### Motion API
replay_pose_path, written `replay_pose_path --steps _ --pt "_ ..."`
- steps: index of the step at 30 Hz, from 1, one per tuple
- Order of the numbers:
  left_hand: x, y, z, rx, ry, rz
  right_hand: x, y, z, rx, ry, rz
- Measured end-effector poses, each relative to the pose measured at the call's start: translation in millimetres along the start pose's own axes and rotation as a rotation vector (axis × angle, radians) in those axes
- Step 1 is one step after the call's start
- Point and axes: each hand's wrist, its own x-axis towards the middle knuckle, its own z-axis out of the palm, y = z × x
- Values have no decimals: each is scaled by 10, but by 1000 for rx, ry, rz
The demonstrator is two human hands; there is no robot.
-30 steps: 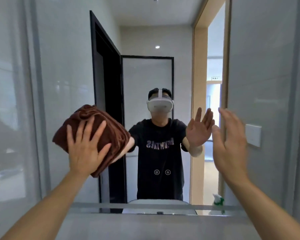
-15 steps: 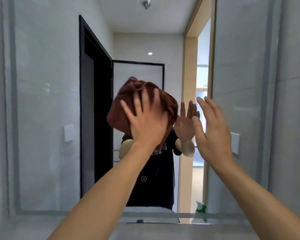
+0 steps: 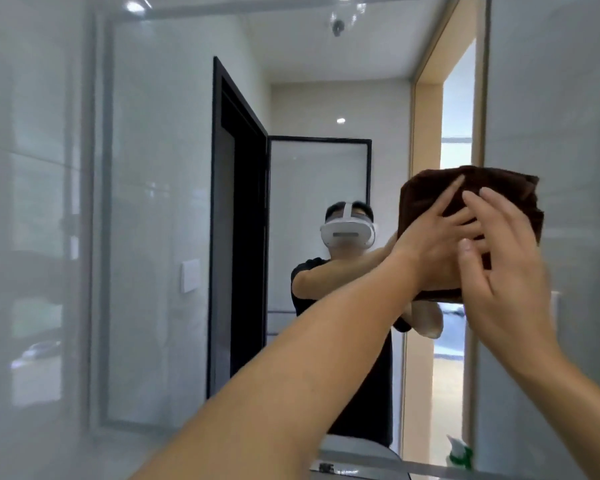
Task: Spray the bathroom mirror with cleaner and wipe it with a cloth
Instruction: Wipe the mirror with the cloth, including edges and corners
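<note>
While the folded, dark brown plush cloth (image 3: 471,202) lay bunched against the wall mirror (image 3: 187,202) at its right side, the left hand (image 3: 433,244) pressed it with spread fingers; the right hand (image 3: 499,271) hovered open, holding nothing.

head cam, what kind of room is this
Most likely a home bathroom: a large wall mirror set among glossy pale wall tiles, a green-and-white spray bottle at its foot, and the left hand pressing a brown cloth against the glass.
</note>
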Motion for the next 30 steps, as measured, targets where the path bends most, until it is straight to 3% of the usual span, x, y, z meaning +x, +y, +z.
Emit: replay_pose_path --steps 9,12,16,19,23,26,30 --pt "-1719 -1627 201 -86 118 -691 107 -837 955 92 -59 -65" --pt "-2400 -1704 326 -97 102 -938 160 -1122 1258 99 -107 -85" --pt "-3172 -1239 598 -141 55 -1168 155 -1434 1600 48 -192 -138" --pt "-3624 -671 769 -164 21 -1226 125 -1574 1727 27 -244 -133" --pt "-3911 -423 797 -183 -39 -1084 168 -1655 1737 -19 -275 -171" --pt "-3772 -986 699 -150 -12 -962 289 -1656 1671 -41 -272 -193" --pt "-3134 -2143 457 -106 71 -1014 449 -1659 1669 -65 -230 -224"
